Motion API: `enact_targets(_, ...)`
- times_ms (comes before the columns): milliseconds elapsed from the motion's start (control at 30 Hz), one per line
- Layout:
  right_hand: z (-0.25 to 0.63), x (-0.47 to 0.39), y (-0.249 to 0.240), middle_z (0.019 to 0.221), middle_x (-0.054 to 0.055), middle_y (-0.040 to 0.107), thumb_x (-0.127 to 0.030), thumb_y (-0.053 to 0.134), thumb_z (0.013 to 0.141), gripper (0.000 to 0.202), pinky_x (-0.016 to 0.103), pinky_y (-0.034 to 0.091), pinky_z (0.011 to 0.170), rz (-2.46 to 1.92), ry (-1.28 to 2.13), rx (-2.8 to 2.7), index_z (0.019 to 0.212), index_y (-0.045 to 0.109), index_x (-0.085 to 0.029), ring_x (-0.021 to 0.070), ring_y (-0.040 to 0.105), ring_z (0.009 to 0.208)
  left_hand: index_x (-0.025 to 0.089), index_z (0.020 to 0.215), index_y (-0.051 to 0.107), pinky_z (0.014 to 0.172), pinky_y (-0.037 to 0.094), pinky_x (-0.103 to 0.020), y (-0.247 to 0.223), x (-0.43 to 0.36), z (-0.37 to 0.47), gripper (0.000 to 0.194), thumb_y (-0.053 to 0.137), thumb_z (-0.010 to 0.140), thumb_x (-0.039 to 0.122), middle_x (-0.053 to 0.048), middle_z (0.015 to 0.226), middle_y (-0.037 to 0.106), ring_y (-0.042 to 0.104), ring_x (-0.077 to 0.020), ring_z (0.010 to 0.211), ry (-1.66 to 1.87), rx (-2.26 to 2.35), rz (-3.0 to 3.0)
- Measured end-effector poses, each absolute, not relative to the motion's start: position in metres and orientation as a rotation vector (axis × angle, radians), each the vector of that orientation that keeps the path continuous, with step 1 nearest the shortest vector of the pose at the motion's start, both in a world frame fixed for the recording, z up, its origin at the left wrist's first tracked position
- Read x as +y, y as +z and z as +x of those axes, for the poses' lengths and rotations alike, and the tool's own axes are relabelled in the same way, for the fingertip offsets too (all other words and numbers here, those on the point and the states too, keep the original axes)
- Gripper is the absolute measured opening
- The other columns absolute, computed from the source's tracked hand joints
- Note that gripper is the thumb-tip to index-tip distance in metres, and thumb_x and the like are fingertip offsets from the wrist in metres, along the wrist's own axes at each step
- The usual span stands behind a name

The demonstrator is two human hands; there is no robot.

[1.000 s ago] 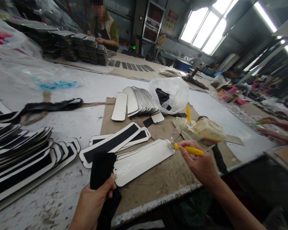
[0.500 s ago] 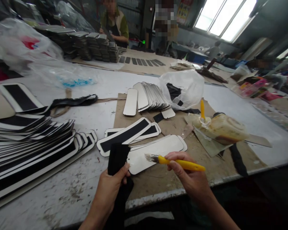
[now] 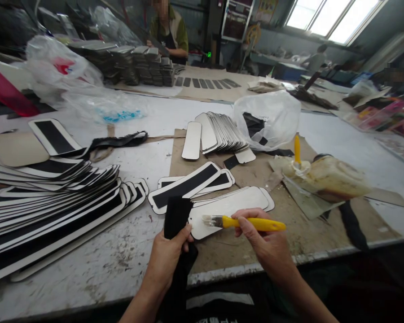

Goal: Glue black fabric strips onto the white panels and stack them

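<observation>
My left hand is closed on a strip of black fabric, which hangs down over the table's front edge. In my right hand is a yellow-handled paintbrush, its bristles pointing left. The bristles are over the near end of a white rounded panel; whether they touch it I cannot tell. More white panels lie fanned beneath that one. Just behind, white panels with black centres lie crossed on each other.
Stacked black-and-white panels fill the left. A fanned row of white panels lies behind, beside a plastic bag with black scraps. At right rests a glue-stained container with another yellow handle. A person works across the table.
The whole view has shifted, so the table's things appear farther right. The brush has come closer to the black fabric strip. Both hands keep their hold.
</observation>
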State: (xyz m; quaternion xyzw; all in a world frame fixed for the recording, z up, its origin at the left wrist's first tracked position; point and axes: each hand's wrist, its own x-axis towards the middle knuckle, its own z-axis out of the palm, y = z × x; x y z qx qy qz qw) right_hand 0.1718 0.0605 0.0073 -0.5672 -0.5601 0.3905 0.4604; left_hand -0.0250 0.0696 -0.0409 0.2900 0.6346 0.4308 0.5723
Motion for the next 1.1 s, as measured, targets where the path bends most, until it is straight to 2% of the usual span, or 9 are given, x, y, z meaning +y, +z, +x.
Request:
enact_targets(133, 0.173, 0.067, 0.0, 0.074, 0.003, 0.061, -0.037, 0.054, 0.087, 0.02, 0.027, 0.049, 0.061, -1.4, 0.955, -1.413, 0.085, 0.06, -0.018, 0.0155, 0.059, 0.065, 0.013, 0.06, 0.063, 0.045, 0.031, -0.023, -0.044, 0.068, -0.026, 0.038, 0.076, 0.06, 0.048, -0.002, 0.051, 0.057, 0.044, -0.0107, 0.045, 0.99, 1.515, 0.682)
enact_targets(333, 0.226, 0.076, -0.004, 0.085, 0.005, 0.062, -0.032, 0.052, 0.088, 0.015, 0.032, 0.047, 0.077, -1.546, 0.424, -1.583, 0.085, 0.06, -0.019, 0.0191, 0.059, 0.082, 0.013, 0.056, 0.061, 0.047, 0.032, -0.024, -0.046, 0.068, -0.024, 0.042, 0.077, 0.058, 0.052, -0.002, 0.049, 0.055, 0.044, -0.0117, 0.046, 0.983, 1.562, 0.676)
enact_targets(500, 0.262, 0.079, 0.004, 0.088, 0.005, 0.062, -0.027, 0.052, 0.088, 0.009, 0.032, 0.046, 0.081, -1.56, 0.169, -1.694, 0.088, 0.059, -0.02, 0.0189, 0.059, 0.086, 0.013, 0.061, 0.063, 0.048, 0.033, -0.024, -0.045, 0.069, -0.022, 0.04, 0.08, 0.054, 0.049, -0.001, 0.053, 0.058, 0.045, -0.0117, 0.047, 1.007, 1.556, 0.612)
enact_targets(667, 0.269, 0.076, 0.013, 0.089, 0.006, 0.062, -0.024, 0.053, 0.088, 0.008, 0.032, 0.047, 0.08, -1.523, 0.093, -1.757, 0.09, 0.059, -0.02, 0.0187, 0.059, 0.086, 0.012, 0.066, 0.065, 0.047, 0.034, -0.024, -0.046, 0.069, -0.022, 0.042, 0.081, 0.052, 0.048, -0.001, 0.053, 0.058, 0.045, -0.0118, 0.047, 1.007, 1.572, 0.602)
enact_targets(800, 0.27, 0.071, 0.02, 0.091, 0.007, 0.063, -0.026, 0.053, 0.088, 0.009, 0.034, 0.048, 0.082, -1.505, 0.066, -1.725, 0.091, 0.059, -0.02, 0.0201, 0.06, 0.088, 0.012, 0.062, 0.063, 0.046, 0.033, -0.024, -0.046, 0.069, -0.022, 0.043, 0.082, 0.051, 0.048, 0.0, 0.05, 0.055, 0.043, -0.0112, 0.047, 1.001, 1.586, 0.608)
enact_targets(1000, 0.273, 0.059, 0.035, 0.094, 0.006, 0.063, -0.033, 0.051, 0.088, 0.014, 0.035, 0.046, 0.083, -1.592, 0.033, -1.614, 0.09, 0.06, -0.022, 0.0213, 0.059, 0.09, 0.011, 0.078, 0.064, 0.043, 0.029, -0.022, -0.038, 0.072, -0.024, 0.054, 0.084, 0.045, 0.048, 0.005, 0.05, 0.047, 0.037, -0.0091, 0.045, 1.022, 1.579, 0.525)
enact_targets(1100, 0.267, 0.052, 0.047, 0.092, 0.006, 0.062, -0.036, 0.045, 0.091, 0.02, 0.034, 0.045, 0.081, -1.602, 0.059, -1.592, 0.087, 0.059, -0.023, 0.0215, 0.058, 0.09, 0.014, 0.068, 0.058, 0.042, 0.027, -0.022, -0.033, 0.07, -0.033, 0.047, 0.081, 0.052, 0.051, 0.005, 0.048, 0.043, 0.036, -0.0093, 0.044, 1.102, 1.651, 0.555)
